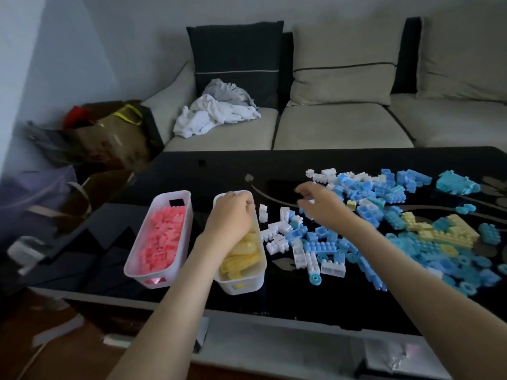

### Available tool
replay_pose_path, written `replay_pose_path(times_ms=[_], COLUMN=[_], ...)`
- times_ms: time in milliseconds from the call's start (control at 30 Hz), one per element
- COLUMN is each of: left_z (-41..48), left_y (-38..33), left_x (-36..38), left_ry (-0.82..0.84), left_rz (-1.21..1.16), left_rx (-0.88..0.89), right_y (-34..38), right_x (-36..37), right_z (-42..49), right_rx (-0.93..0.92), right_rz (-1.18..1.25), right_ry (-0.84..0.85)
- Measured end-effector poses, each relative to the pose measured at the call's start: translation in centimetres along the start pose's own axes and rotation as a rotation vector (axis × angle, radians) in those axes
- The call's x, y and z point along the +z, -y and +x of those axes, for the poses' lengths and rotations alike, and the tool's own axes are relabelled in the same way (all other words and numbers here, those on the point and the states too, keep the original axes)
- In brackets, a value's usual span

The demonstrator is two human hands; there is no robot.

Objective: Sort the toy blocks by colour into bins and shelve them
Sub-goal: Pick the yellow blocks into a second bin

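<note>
Two white bins stand on the black glass table (208, 171). The left bin (131, 259) holds pink blocks (162, 237); the right bin (260, 267) holds yellow blocks (241, 256). My left hand (231, 215) hovers over the yellow bin with its fingers curled down; what it holds is hidden. My right hand (321, 204) reaches over the loose pile, blurred, fingers bent above the blocks. White blocks (279, 234) lie beside the yellow bin. Blue blocks (365, 196) spread to the right, with several yellow blocks (444, 231) among them.
A beige sofa (343, 124) runs behind the table, with a dark cushion (236, 61) and crumpled white and grey cloth (216, 113). Paper bags (109, 133) crowd the floor at the left. The table's front edge (274, 319) is close to me.
</note>
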State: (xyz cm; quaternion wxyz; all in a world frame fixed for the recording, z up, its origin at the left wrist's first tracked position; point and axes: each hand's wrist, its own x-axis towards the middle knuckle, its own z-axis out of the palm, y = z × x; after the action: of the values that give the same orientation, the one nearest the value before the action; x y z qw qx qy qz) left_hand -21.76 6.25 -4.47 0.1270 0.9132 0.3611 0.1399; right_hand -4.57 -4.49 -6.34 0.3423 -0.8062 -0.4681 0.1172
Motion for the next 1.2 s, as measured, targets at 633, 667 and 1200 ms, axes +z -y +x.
replay_pose_path(times_ms=[633,667,1200], left_z=[2.3,2.1,-2.9], left_y=[-4.5,-4.1,3.2], left_x=[2.1,1.6,-1.6], left_ry=[0.253,0.209,0.082], left_rz=[-0.086,-0.116,-0.092], left_rx=[0.085,0.063,-0.124], right_y=[-7.8,-6.6,7.2], right_x=[-2.8,-3.1,6.0], right_z=[1.5,1.2,-4.7], right_rx=[0.276,0.244,-0.290], right_rz=[-0.471,-0.447,-0.320], right_ry=[-0.161,-0.206,0.413])
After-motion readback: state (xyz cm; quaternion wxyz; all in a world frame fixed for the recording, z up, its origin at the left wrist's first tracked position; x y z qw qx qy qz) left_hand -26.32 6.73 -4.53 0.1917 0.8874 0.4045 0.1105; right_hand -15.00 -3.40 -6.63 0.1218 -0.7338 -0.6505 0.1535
